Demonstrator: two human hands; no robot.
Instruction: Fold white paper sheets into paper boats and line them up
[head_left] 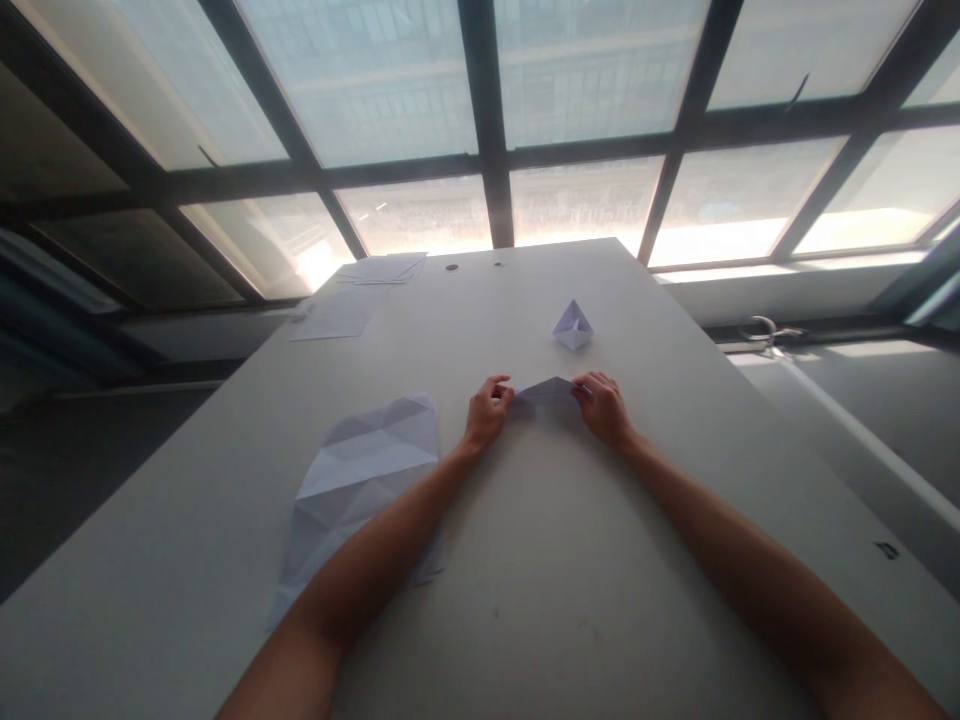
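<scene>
Left fingers [500,392]: bent and pinching the left end of the folded paper [547,389]; likely held there to stop that end from slipping.
Right fingers [584,392]: pinching the right end in much the same way; one end for each hand, perhaps to make the paper sit even and snug.
Folded paper, place: caught between both hands, low over the middle of the desk [525,560]; hard to tell if touching the top or lifted a tiny bit.
Folded paper, long way: running from left to right, from hand to hand, across the desk and not along it; tilted a little, with the right end a bit farther off.
Folded paper, point: low and wide, near the right fingers, aimed up or away toward the window [585,70]; hard to tell which.
Little paper boat [573,327]: sitting just past the right fingers, touching no hand, with a sharp tip aimed toward the window; maybe put there to be out of the way but easy to see.
Creased sheet [367,465]: spread out on the left, full of fold lines, partly hidden under the left arm [390,530]; perhaps set aside to leave room for both hands.
Flat papers [337,312]: lying at the far left corner, well apart from the hands; maybe put there to leave the middle free.
</scene>
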